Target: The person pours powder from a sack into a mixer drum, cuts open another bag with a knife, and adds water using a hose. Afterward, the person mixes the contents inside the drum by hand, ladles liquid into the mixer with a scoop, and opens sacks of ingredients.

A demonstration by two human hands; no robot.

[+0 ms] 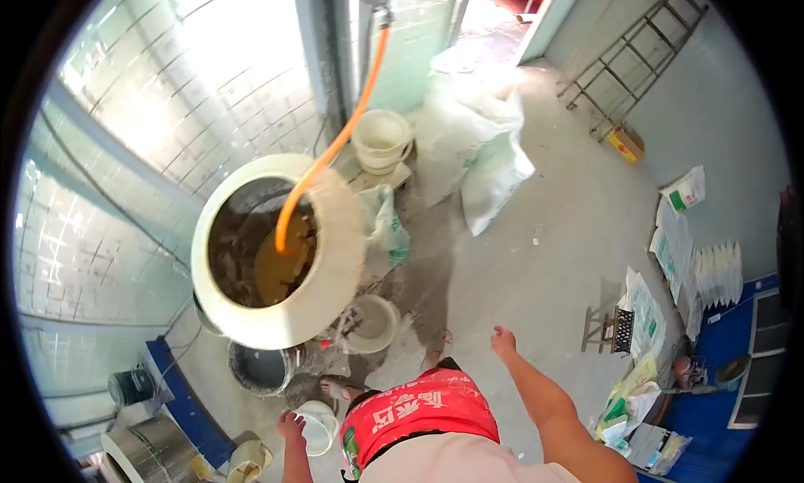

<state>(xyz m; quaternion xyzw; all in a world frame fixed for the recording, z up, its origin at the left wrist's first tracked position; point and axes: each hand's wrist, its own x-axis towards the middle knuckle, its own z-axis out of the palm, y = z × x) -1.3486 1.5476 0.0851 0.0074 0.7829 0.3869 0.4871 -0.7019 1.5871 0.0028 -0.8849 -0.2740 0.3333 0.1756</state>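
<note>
My left hand point(291, 424) hangs low beside a small white bucket point(317, 430), its fingers loosely apart with nothing in them. My right hand point(503, 340) is held out over the bare floor, its fingers slightly bent and nothing visible in it. In front of me stands a large cream-coloured tub point(335, 257) with a wide round mouth. An orange hose point(342, 139) runs from a wall tap point(381, 5) down into the tub, where brownish liquid shows. A red apron point(419, 416) with white lettering covers my front.
A dark-filled bucket point(260, 367) and a pale bucket point(373, 324) stand close to the tub. Big white sacks point(469, 131) stand near the doorway. A stool point(601, 330), plastic bags point(645, 315) and a ladder point(636, 56) line the right side. A metal drum point(151, 454) is at lower left.
</note>
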